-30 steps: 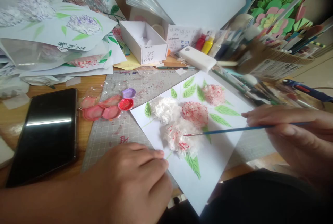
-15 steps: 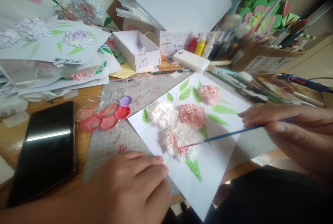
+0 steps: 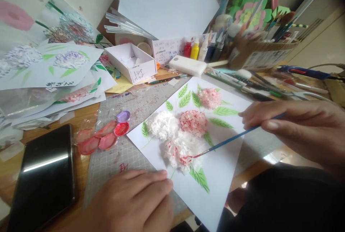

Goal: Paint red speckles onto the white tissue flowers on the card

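Thumb and fingers of the right hand (image 3: pixel 299 127) pinch a slim blue paintbrush (image 3: pixel 234 137) above the right corner of a white rectangular sheet of paper (image 3: pixel 212 196); its tip meets red streaks on a ruffled white flower marked with red (image 3: pixel 185 149), which sits by the sheet's lower-left edge; the left hand (image 3: pixel 137 199) is palm down, fingers together and slightly bent, their tips at that same edge, and whether anything lies beneath the palm I cannot tell; three more blooms share the sheet: a ruffled plain white flower (image 3: pixel 163 126) towards the left corner, a round red-speckled flower (image 3: pixel 193 123) near the middle, and a fluffy pale pink flower (image 3: pixel 209 98) towards the top corner; the sheet rests on a grey gridded cutting mat (image 3: pixel 142 99), its bottom corner jutting past the front edge of the brown wooden table (image 3: pixel 88 114); a clear plastic palette with red, pink and purple wells (image 3: pixel 88 145) straddles the mat's left edge; left of it lies a black glossy flat-screened device (image 3: pixel 44 181).
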The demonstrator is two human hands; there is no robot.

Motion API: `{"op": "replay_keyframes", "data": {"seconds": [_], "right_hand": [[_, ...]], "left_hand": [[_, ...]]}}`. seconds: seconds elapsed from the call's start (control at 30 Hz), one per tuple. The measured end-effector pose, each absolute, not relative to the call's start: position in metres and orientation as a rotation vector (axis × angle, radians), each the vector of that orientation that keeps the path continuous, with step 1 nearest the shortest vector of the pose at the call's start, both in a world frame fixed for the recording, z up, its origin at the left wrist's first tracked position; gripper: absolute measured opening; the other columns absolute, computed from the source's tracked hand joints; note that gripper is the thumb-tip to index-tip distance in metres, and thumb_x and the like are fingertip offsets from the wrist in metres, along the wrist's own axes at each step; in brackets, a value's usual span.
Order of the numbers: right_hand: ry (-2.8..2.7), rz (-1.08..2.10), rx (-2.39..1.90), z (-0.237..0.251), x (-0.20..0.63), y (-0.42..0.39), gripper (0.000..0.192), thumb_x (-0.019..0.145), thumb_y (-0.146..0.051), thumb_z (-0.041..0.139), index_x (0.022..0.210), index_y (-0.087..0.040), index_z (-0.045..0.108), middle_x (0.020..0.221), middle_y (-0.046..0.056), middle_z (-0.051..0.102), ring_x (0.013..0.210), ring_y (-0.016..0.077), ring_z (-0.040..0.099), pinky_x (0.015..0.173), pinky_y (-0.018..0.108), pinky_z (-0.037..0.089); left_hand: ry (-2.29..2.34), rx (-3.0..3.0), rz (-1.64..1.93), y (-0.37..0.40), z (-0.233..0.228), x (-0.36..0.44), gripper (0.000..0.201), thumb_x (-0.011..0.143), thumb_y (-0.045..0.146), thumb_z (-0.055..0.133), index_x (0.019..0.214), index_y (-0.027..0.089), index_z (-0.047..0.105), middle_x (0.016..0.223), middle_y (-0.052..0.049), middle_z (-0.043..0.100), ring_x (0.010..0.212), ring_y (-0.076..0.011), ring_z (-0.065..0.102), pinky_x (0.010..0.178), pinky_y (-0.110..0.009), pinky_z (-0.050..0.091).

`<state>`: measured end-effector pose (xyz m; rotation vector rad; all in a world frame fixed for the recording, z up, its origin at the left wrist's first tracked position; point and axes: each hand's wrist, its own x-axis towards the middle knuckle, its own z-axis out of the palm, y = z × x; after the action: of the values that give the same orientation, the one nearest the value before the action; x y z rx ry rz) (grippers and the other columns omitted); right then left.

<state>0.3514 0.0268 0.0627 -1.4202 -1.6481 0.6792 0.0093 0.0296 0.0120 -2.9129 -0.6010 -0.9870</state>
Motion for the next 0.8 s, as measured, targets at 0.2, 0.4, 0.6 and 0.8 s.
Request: {"op": "replay_keyframes", "data": {"seconds": [0.2, 0.4, 0.6, 0.8], "right_hand": [[-1.591, 0.669, -1.414, 0.065, 0.355, 0.028, 0.018, 0.079, -0.053, 0.083, 0.08, -0.035, 0.085, 0.083, 0.004, 0.082, 0.077, 0.0202, 0.077, 0.069, 0.025, 0.061], [-1.588, 0.695, -1.407, 0.062, 0.351, 0.026, 0.018, 0.079, -0.052, 0.083, 0.08, -0.035, 0.085, 0.084, 0.004, 0.081, 0.078, 0.0218, 0.077, 0.069, 0.029, 0.062], [-1.637, 0.717, -1.403, 0.063, 0.349, 0.028, 0.014, 0.081, -0.051, 0.082, 0.084, -0.038, 0.085, 0.087, 0.001, 0.082, 0.085, 0.0198, 0.077, 0.073, 0.025, 0.061], [-1.477, 0.672, -1.386, 0.061, 0.347, 0.027, 0.016, 0.079, -0.052, 0.084, 0.08, -0.037, 0.085, 0.087, 0.002, 0.082, 0.081, 0.0191, 0.076, 0.072, 0.024, 0.061]], "left_hand": [[-0.593, -2.881, -1.038, 0.029, 0.007, 0.008, 0.038, 0.094, 0.004, 0.039, 0.083, 0.021, 0.071, 0.083, 0.002, 0.076, 0.085, -0.013, 0.074, 0.087, -0.022, 0.061], [-0.63, -2.87, -1.081, 0.028, 0.004, 0.008, 0.039, 0.094, 0.003, 0.038, 0.083, 0.021, 0.071, 0.082, 0.001, 0.076, 0.086, -0.0131, 0.075, 0.091, -0.023, 0.06], [-0.607, -2.888, -1.055, 0.029, 0.004, 0.008, 0.04, 0.095, 0.005, 0.037, 0.083, 0.021, 0.071, 0.083, 0.001, 0.076, 0.085, -0.0138, 0.074, 0.086, -0.024, 0.06], [-0.597, -2.943, -0.941, 0.027, 0.017, 0.002, 0.04, 0.095, 0.003, 0.038, 0.082, 0.021, 0.072, 0.084, 0.003, 0.077, 0.083, -0.0157, 0.076, 0.077, -0.028, 0.058]]}}
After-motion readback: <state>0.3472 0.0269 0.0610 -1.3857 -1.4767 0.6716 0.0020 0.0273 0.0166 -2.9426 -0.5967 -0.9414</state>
